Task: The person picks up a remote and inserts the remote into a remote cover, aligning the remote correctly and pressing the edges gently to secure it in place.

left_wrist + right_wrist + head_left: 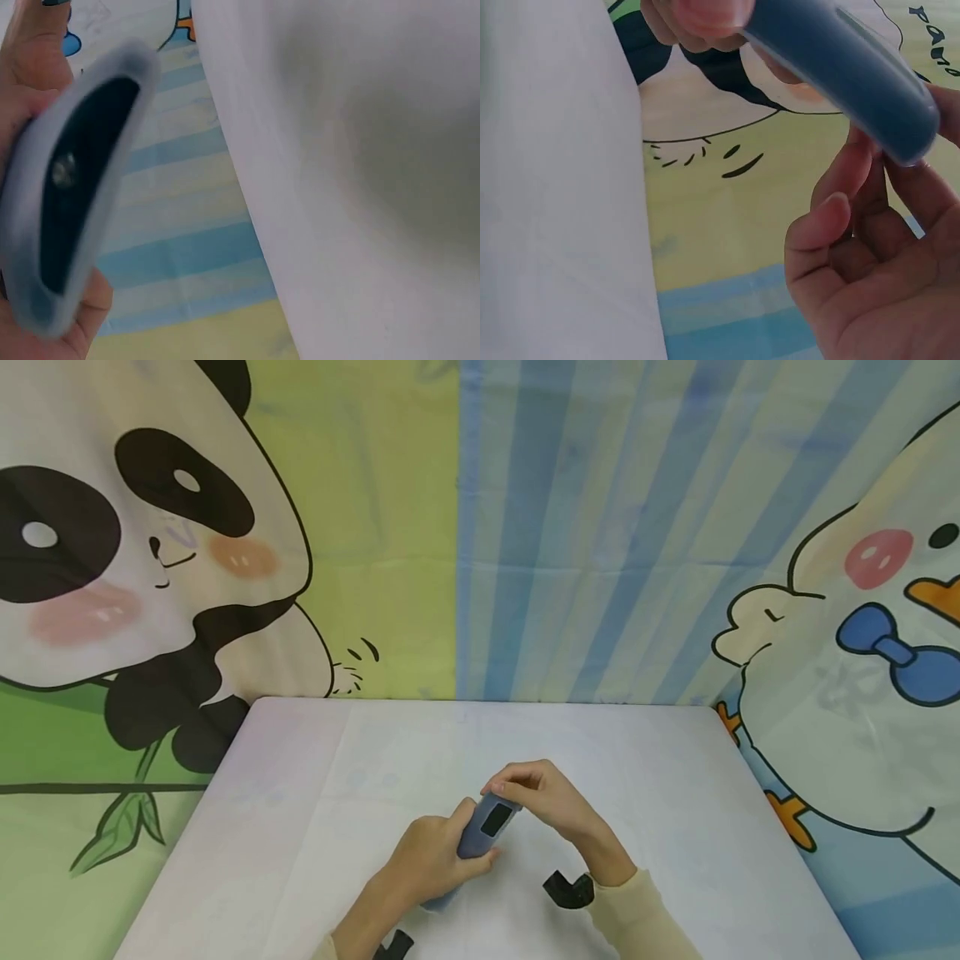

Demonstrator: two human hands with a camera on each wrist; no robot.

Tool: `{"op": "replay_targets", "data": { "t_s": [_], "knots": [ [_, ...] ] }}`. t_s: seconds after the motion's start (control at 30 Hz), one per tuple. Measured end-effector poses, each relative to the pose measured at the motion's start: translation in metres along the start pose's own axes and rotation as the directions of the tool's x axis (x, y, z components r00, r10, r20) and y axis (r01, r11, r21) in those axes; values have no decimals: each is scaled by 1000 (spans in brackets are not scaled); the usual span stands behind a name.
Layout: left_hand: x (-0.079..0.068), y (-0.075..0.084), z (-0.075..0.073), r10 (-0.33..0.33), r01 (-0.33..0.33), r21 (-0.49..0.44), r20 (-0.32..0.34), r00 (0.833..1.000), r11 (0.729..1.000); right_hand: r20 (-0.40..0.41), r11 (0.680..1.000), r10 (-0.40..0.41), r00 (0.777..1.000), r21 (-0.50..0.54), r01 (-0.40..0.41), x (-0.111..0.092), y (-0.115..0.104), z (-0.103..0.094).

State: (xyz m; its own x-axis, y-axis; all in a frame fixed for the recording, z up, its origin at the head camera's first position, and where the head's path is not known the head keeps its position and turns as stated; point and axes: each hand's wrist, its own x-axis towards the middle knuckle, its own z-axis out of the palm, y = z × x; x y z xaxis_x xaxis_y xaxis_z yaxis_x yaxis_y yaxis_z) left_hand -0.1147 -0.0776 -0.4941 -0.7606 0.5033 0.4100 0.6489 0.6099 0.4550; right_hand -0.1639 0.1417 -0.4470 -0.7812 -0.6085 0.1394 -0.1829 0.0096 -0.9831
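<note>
In the head view my left hand (431, 856) grips a slim blue-grey handheld device (468, 841) around its body. A dark rectangular screen (496, 819) shows near its upper end, which tilts up to the right. My right hand (551, 797) holds that upper end between thumb and fingertips. The left wrist view shows a narrow face of the device with a long dark window (90, 184) and a small round spot in it. In the right wrist view the right hand's fingers (840, 169) touch the rounded tip, the other fingers bent beneath.
Under both hands lies a white table (337, 793). Behind it hangs a printed cloth (585, 527) with a panda on the left and a white duck on the right. A black wrist camera (568, 891) sits by the right sleeve, another (395, 946) beside the left wrist.
</note>
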Motion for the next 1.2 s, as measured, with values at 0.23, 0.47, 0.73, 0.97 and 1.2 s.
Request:
{"op": "replay_targets", "data": {
  "t_s": [0.23, 0.47, 0.73, 0.97, 1.2],
  "knots": [
    [0, -3, 1, 30, -27, 128, -16, 999, 991, -160, 984, -106, 981, -158, 81, -1, -2, 10],
    [-1, -2, 0, 41, -36, 117, -39, 998, 992, -279, 983, -153, 948, -138, 119, 0, -5, 23],
    [2, 0, -3, -21, 21, 16, -6, 1000, 1000, -359, 972, -227, 905, -138, 189, -1, -14, 24],
    [3, 1, -4, -88, 90, -76, 19, 996, 993, -332, 883, -399, 855, -390, 260, 0, -28, 28],
    [4, 5, -3, -95, 90, -153, -21, 995, 984, -251, 827, -419, 873, -503, 253, -4, -19, 33]
  ]
}}
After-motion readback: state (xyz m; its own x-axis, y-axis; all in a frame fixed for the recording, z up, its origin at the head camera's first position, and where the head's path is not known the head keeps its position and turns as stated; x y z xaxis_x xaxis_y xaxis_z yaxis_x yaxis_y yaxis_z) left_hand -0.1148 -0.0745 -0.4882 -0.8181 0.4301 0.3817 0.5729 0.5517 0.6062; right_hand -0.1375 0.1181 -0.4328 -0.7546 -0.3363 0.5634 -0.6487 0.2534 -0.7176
